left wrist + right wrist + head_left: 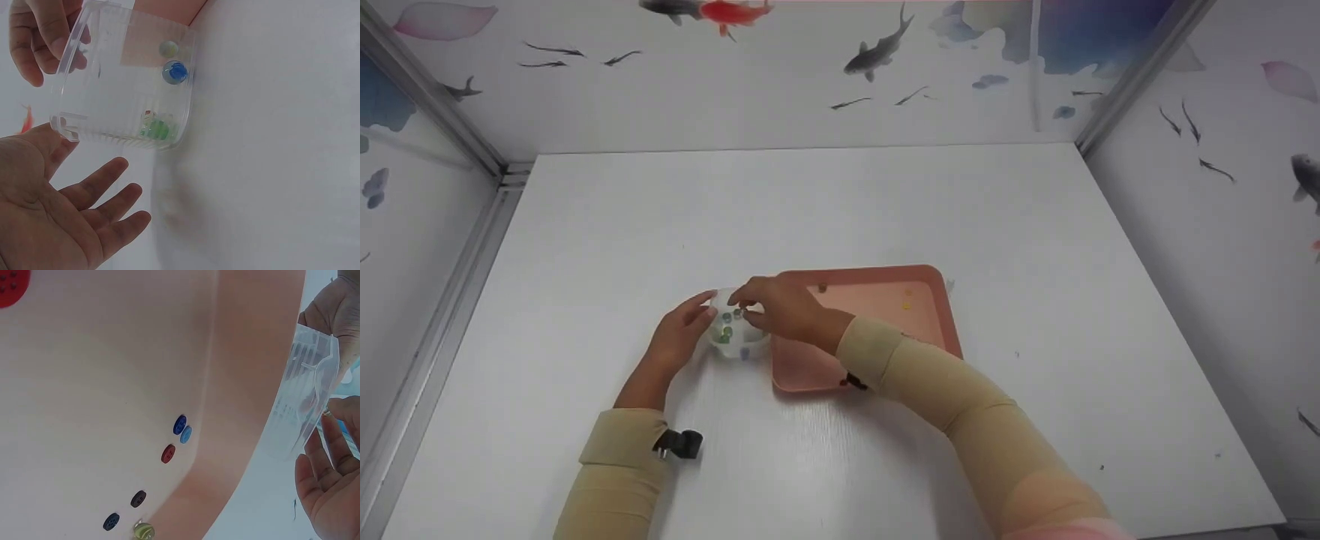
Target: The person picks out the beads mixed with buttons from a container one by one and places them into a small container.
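A clear plastic container (112,101) with several glass marbles in it, one of them blue (175,72) and one green (158,130), stands against the left side of a pink tray (868,276). My left hand (679,334) holds the container's left rim between thumb and forefinger; its other fingers (121,202) spread apart below. Over the container's opening is my right hand (780,307), thumb and forefinger pinching a small glassy marble (327,412), mostly hidden by the fingertips.
Inside the tray lie several loose buttons, among them dark blue (179,424), light blue (186,435) and red (168,453), plus a yellow-green marble (144,530). A larger red piece with holes (12,286) is there too. Printed panels (780,97) enclose the white table (840,202).
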Available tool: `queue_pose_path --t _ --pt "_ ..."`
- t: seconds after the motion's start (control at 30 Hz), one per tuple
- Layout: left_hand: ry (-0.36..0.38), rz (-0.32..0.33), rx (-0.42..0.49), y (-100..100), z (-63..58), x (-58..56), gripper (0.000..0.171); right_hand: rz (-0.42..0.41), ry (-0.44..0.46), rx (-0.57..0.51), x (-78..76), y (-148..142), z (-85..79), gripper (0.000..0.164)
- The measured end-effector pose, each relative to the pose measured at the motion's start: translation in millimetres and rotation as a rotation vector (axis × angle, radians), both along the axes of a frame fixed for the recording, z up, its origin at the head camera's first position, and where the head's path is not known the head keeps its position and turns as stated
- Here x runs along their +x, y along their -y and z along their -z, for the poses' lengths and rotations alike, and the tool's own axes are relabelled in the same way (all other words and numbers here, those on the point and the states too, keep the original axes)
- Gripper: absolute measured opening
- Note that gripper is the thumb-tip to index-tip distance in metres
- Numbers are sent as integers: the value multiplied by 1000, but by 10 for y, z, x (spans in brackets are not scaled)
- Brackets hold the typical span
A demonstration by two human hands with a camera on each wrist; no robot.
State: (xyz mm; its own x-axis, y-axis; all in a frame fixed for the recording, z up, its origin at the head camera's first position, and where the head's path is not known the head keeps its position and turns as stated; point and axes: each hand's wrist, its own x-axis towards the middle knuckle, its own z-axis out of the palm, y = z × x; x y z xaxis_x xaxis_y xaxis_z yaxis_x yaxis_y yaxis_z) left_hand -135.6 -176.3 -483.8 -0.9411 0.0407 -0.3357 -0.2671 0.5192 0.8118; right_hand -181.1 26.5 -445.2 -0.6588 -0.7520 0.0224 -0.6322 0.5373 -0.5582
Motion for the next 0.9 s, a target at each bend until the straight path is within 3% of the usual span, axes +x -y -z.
queue_pose_path --t 0.27,0.5,0.9 --pt "1 -8 27 -1 29 -6 52 -52 -50 29 -13 11 30 27" --pt "5 -13 20 -1 32 -9 52 -47 -73 85 -13 22 39 28" --pt "-16 -13 15 -5 26 -8 50 -61 -157 47 -9 -4 28 31"
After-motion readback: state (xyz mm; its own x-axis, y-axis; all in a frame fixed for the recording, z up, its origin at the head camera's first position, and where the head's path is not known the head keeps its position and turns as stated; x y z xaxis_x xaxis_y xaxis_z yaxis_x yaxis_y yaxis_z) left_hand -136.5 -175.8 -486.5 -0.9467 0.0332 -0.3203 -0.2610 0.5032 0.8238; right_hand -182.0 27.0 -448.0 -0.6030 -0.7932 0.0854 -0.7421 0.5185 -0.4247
